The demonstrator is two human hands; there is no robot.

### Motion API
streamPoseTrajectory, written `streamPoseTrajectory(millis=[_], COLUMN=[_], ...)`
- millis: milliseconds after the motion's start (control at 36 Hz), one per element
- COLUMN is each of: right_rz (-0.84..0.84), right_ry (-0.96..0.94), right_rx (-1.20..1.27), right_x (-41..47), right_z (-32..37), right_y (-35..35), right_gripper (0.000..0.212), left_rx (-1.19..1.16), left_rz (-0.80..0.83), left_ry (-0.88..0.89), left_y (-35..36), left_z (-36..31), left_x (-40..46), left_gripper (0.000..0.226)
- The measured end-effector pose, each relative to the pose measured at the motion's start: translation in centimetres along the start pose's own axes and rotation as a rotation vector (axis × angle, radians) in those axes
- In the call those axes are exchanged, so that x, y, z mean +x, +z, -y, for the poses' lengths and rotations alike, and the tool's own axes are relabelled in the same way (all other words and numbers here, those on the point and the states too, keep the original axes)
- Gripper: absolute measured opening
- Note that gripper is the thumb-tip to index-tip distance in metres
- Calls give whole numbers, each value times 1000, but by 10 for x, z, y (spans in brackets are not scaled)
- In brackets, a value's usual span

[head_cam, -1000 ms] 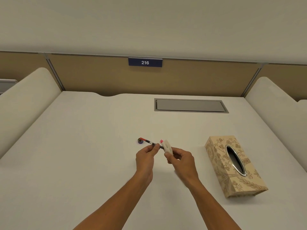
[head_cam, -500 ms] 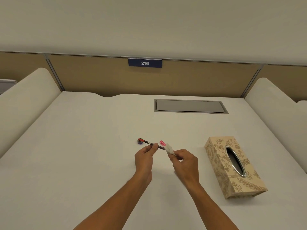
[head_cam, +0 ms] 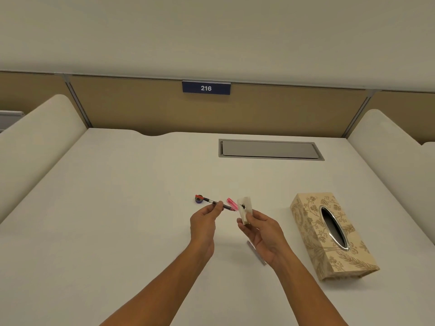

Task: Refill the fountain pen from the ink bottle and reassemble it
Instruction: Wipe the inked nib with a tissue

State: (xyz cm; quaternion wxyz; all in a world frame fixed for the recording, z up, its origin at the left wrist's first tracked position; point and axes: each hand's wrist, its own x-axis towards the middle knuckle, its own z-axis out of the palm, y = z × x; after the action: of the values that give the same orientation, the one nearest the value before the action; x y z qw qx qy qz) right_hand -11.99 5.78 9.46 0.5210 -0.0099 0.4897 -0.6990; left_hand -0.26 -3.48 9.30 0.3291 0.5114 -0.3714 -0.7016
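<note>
My left hand (head_cam: pixel 204 222) pinches a thin dark pen section with a red end (head_cam: pixel 213 202), held level above the desk with its nib pointing right. My right hand (head_cam: pixel 261 228) holds a folded white tissue (head_cam: pixel 244 209) stained with black ink, just right of the nib and apart from it. A pink pen part (head_cam: pixel 232 203) lies on the desk behind the tissue. A small dark blue round object (head_cam: pixel 199 200), perhaps the ink bottle, sits on the desk behind the pen's red end. A clear flat piece (head_cam: pixel 256 252) lies under my right wrist.
A patterned beige tissue box (head_cam: pixel 313 222) stands to the right of my hands. A grey cable hatch (head_cam: pixel 270 149) is set into the white desk (head_cam: pixel 106 220) at the back. Padded dividers rise on both sides, and a panel numbered 216 stands behind.
My right hand has pulled the tissue off the nib and opened it out, showing a black ink stain. My left hand holds the pen section almost still.
</note>
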Motion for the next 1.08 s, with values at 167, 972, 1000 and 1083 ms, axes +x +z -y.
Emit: streamPoseTrajectory(millis=[167,972,1000,1083], right_rz=[-111,-81,-82,-83], right_ry=[-148,-420,-419,-415], right_rx=[-260,-514,-511,-510], right_x=[1,-17,-17,-17], right_z=[-3,-1,-1,-1], right_y=[1,19,18,19], right_gripper=[20,33,31,30], left_rx=[0,-49,-51,-56], left_rz=[-17,-16,-16,-13], left_ry=[-9,-23,-22,-20], left_y=[1,-7,-7,-7], left_z=[-2,0,0,0], left_x=[-2,-1,-2,-2], left_gripper=[12,13,14,16])
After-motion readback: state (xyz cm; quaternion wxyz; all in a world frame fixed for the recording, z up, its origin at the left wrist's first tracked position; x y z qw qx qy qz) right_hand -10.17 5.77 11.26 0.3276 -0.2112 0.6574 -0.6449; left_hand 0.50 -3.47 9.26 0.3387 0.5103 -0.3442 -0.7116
